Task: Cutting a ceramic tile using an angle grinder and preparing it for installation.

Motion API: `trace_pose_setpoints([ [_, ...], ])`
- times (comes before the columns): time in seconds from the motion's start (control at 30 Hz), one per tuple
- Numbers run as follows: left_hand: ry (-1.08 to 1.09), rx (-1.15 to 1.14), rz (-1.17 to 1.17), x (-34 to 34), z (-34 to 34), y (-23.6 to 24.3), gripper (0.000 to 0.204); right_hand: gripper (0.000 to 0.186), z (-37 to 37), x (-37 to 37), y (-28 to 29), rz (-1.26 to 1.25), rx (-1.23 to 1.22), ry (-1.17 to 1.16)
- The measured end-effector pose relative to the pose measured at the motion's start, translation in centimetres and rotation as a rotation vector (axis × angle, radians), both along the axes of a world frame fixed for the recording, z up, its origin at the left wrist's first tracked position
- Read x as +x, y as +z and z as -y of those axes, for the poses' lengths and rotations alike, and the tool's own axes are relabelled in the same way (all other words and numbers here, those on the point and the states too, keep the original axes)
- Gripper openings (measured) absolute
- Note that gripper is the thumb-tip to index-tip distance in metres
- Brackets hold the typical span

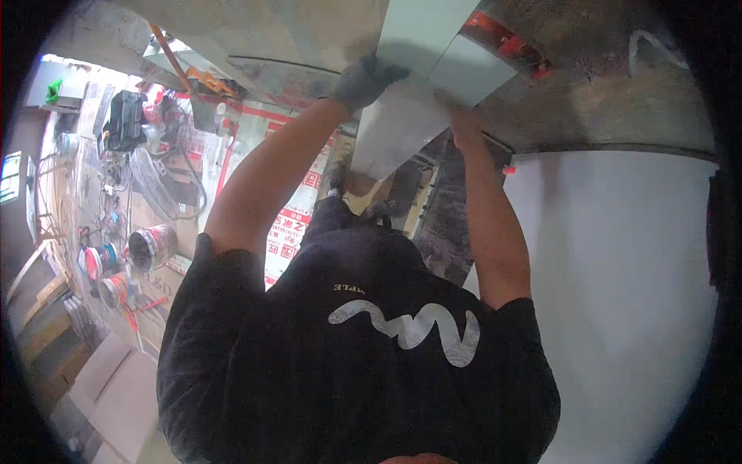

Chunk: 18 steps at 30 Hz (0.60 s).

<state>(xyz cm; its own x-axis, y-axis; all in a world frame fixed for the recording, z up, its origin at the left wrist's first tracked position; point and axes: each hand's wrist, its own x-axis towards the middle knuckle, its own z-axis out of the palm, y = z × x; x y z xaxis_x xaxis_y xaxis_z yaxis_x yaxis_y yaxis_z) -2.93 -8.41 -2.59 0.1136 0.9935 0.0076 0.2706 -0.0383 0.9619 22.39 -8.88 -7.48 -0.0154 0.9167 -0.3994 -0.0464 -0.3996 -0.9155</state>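
Observation:
A glossy white tile [402, 127] slants in front of me at the top middle, its lower corner hanging free. My left hand [363, 83], in a dark grey glove, grips it at the left edge, the thumb reaching over its face. At the right edge of the same tile is my right hand [466, 122]; its fingers blur into the pale surface, so their grip is unclear. Above the hands, more white tile [429, 27] runs up to the top, and a further white piece [473, 71] lies to the right across a thin seam.
A rough grey-brown surface [587, 108] spreads across the top right, with a red strip [506, 42] beside the tile. A large white panel [618, 286] fills the right. At left are buckets [152, 246], a coiled hose [154, 182], a dark bag [125, 121] and red-printed floor sheeting [287, 232].

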Motion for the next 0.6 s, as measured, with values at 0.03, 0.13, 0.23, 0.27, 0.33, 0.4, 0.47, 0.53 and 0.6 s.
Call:
trace_pose_setpoints([
  [0.03,0.000,0.009,-0.078,-0.2,0.2,-0.3,0.043,0.060,0.2,-0.3,-0.1,0.028,0.015,-0.034],
  [0.13,0.033,0.003,-0.146,-1.0,0.6,-0.7,0.043,0.058,0.4,-1.1,-0.2,0.119,0.078,0.011],
  [0.23,0.029,-0.020,-0.108,-2.0,0.6,-0.1,0.043,0.060,0.1,-1.9,-0.1,0.157,0.125,0.107],
  [0.27,0.009,-0.022,-0.086,-2.4,0.5,0.2,0.044,0.062,0.0,-2.2,0.0,0.119,0.146,0.130],
  [0.33,-0.002,-0.003,-0.031,-2.6,-0.1,1.0,0.045,0.063,-0.6,-2.6,0.0,0.137,0.170,0.093],
  [0.4,0.005,0.025,0.018,-2.9,-1.3,1.7,0.046,0.064,-1.4,-2.8,-0.1,0.143,0.219,0.063],
  [0.47,-0.060,0.052,-0.020,-3.5,-3.2,2.1,0.045,0.062,-2.5,-3.0,-0.1,0.072,0.192,0.025],
  [0.53,-0.107,0.027,-0.173,-4.4,-5.2,2.2,0.046,0.059,-3.8,-3.2,0.1,0.185,0.187,0.072],
  [0.6,-0.128,0.026,-0.307,-5.7,-6.3,2.0,0.047,0.057,-5.6,-3.9,0.6,0.286,0.235,0.132],
])
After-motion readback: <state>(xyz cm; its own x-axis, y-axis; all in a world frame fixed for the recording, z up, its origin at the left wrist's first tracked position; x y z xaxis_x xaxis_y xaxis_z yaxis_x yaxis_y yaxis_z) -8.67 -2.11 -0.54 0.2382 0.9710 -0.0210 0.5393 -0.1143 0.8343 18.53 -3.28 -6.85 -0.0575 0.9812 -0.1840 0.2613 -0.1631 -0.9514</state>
